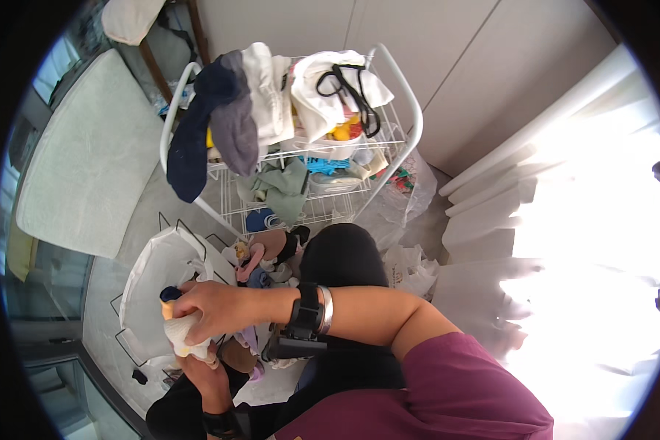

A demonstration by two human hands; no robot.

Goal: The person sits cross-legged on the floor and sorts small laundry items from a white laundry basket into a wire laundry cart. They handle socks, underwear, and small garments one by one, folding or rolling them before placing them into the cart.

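Note:
My right hand (214, 309) reaches across to the left and grips a small bundle of cloth (182, 333), cream and knitted-looking, with a peach and dark navy end sticking up. My left hand (202, 374) is below it, holding the underside of the same cloth; its fingers are partly hidden. Both hands are over the near right rim of a white fabric laundry basket (135, 264) with a black wire frame. Inside the basket a little dark and white cloth shows. A heap of small garments (269, 261) lies on the floor between the basket and my knee.
Ahead stands a white wire rack (415, 110) with navy and grey cloth (198, 126), white garments (319, 93) and bins on its shelves. Plastic bags (412, 269) lie right of my knee. A pale padded panel (88, 159) is at left, a curtain (473, 242) at right.

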